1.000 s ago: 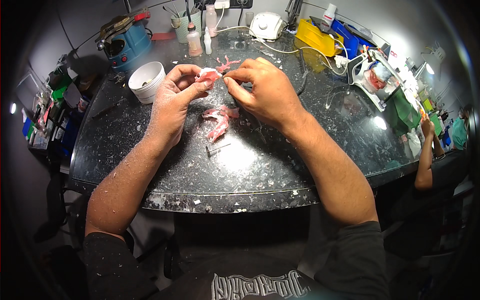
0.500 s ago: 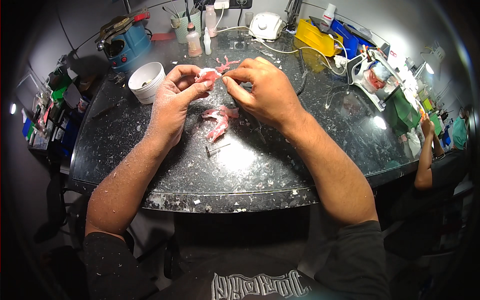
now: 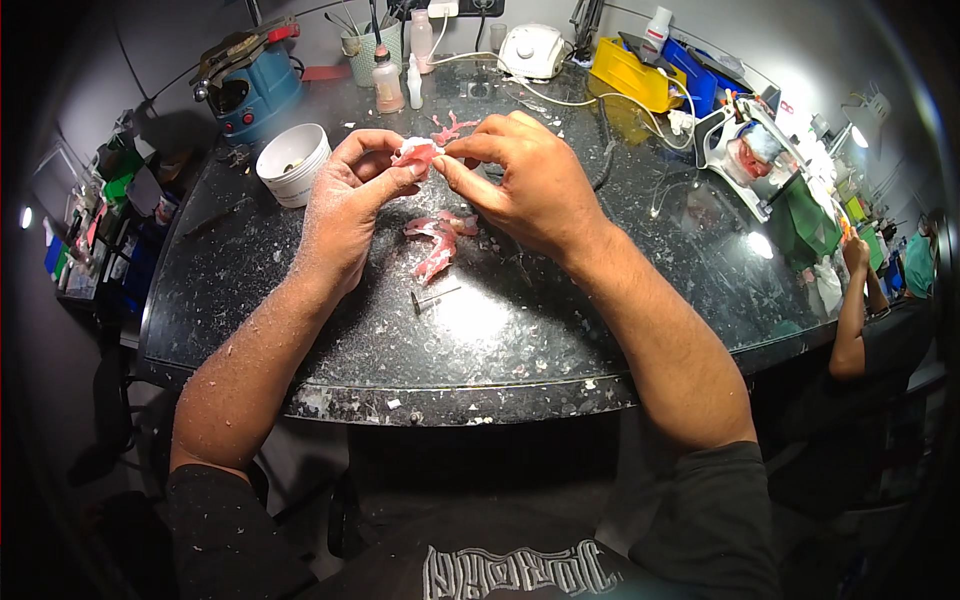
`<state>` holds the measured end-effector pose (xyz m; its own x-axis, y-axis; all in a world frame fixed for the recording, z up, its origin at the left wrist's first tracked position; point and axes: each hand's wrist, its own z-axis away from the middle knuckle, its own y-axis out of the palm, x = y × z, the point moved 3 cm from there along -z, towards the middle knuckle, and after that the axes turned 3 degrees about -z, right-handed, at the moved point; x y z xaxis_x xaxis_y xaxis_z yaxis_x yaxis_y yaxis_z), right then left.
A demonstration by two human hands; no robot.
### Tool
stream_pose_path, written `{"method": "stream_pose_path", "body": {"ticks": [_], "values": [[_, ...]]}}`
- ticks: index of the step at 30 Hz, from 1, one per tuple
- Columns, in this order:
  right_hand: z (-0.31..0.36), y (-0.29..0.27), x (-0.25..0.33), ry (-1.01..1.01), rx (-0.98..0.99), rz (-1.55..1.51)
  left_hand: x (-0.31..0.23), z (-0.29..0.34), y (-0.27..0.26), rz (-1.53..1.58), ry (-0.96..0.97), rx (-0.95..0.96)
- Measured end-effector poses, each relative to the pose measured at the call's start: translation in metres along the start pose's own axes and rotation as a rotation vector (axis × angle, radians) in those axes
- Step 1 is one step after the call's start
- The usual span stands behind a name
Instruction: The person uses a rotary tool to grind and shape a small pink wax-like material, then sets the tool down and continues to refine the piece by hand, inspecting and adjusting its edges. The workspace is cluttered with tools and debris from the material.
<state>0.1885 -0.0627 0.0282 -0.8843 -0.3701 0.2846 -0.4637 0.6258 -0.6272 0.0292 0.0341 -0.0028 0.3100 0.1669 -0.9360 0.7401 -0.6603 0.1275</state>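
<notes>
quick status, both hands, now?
Left hand: closed, fingers pinching the small pink wax piece.
Right hand: closed, fingertips pinching the same pink piece from the other side.

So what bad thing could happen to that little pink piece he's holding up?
It might slip: the left hand and right hand pinch the small pink piece only by the fingertips, above the hard dark worktop. If it fell, it could land on the other pink pieces lying right below and perhaps chip.
</notes>
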Motion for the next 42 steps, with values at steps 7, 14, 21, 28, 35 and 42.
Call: {"method": "stream_pose_path", "body": {"ticks": [7,14,21,28,35,42], "values": [[0.000,0.000,0.000,0.000,-0.007,0.003,0.001,0.000,-0.001,-0.008,-0.043,0.035],[0.000,0.001,0.001,-0.008,-0.011,-0.004,0.001,0.001,0.001,0.030,-0.004,0.012],[0.000,0.000,0.001,0.022,0.019,-0.012,0.000,0.001,0.002,0.021,-0.038,0.026],[-0.007,-0.049,-0.083,0.350,-0.172,-0.629,0.006,-0.001,0.003,0.018,-0.078,0.024],[0.056,-0.079,-0.188,1.007,-0.956,-1.549,0.002,-0.004,-0.006,0.084,-0.087,0.029],[0.081,-0.071,-0.192,1.004,-1.069,-1.589,-0.007,-0.003,-0.009,0.088,-0.061,0.034]]}}
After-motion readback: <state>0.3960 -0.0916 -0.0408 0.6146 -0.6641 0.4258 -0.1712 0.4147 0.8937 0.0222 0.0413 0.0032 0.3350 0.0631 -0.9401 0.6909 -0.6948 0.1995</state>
